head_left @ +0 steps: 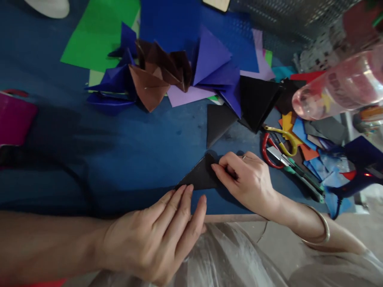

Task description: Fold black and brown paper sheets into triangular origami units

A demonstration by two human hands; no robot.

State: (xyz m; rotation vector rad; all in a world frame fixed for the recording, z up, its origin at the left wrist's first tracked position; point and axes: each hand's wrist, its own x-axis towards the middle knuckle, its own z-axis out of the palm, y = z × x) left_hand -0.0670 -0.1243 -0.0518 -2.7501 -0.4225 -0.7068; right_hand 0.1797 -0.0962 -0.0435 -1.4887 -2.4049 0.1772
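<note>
A folded black paper triangle [200, 174] lies on the blue table near its front edge. My right hand [247, 177] presses on its right corner, fingers curled and thumb against the paper. My left hand [161, 229] is stretched out flat, its fingertips touching the triangle's lower left edge. Just beyond is another black paper triangle [220, 121], and behind it stands a larger stack of folded black paper [259, 99].
Folded purple paper [212, 57], brown paper [152, 85] and green sheets [98, 36] lie at the back. Scissors [271, 150], a cutter knife [296, 171], paper scraps, a glue gun [356, 175] with a red light and a clear bottle [341, 85] crowd the right. A magenta item [16, 119] lies left.
</note>
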